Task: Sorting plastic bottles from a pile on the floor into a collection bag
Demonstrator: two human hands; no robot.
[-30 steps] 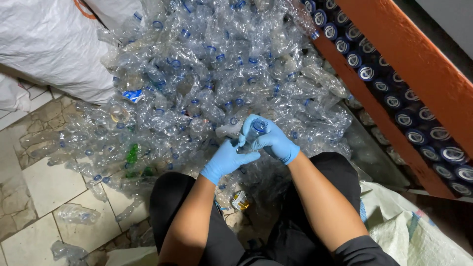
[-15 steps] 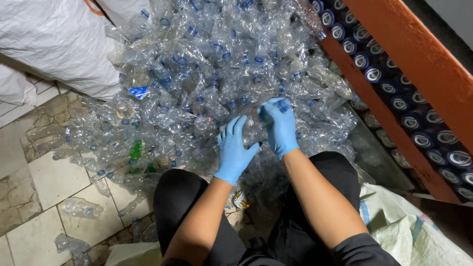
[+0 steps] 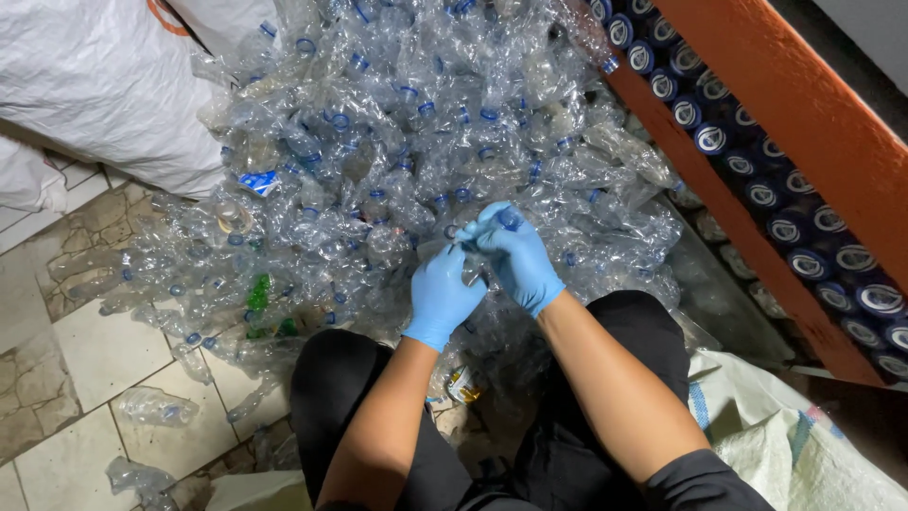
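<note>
Both my hands wear blue gloves and meet over a clear crushed plastic bottle (image 3: 471,248) held in front of my knees. My left hand (image 3: 441,295) grips the bottle's body from below. My right hand (image 3: 516,257) closes its fingers around the bottle's neck and blue cap at the top. Beyond them lies a large heap of crushed clear bottles (image 3: 397,151) with blue caps and rings, spread over the tiled floor.
White woven sacks (image 3: 95,85) stand at the upper left, another sack (image 3: 794,445) lies at the lower right. An orange rack (image 3: 804,123) with rows of dark cans runs along the right. A green bottle (image 3: 257,293) and loose bottles (image 3: 156,407) lie on the tiles.
My hands reached forward into the heap half a second ago, then drew back together toward my knees, now holding a bottle between them.
</note>
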